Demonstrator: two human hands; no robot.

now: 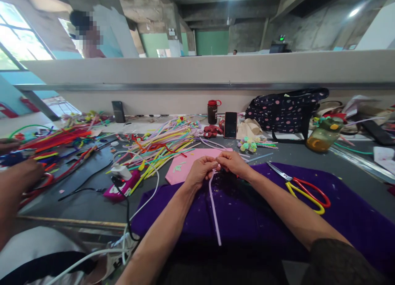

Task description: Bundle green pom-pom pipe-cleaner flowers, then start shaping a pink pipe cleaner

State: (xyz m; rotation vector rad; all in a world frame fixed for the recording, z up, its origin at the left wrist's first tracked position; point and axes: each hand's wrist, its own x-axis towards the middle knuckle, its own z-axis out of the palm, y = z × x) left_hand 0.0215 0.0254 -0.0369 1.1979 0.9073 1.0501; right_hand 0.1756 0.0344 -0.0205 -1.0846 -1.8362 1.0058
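Note:
My left hand [203, 168] and my right hand [232, 162] meet fingertip to fingertip over the purple cloth [259, 207]. Both are closed in a pinch around the top of a pale lilac pipe cleaner [213, 207], whose long end hangs down toward me. What sits right between the fingertips is mostly hidden. Just beyond my hands lies a pink sheet [177, 172] with small green scraps on it. Scissors with one red and one yellow handle [300, 190] rest on the cloth to the right, blades apart.
Bundles of coloured pipe cleaners [166, 139] cover the table at left centre. A purple power strip [123, 186] with cables lies nearer. Behind stand a dark bottle [212, 113], a phone [230, 125], a patterned bag [280, 112] and a tilted bottle [324, 135]. A co-worker's hand [23, 178] is at left.

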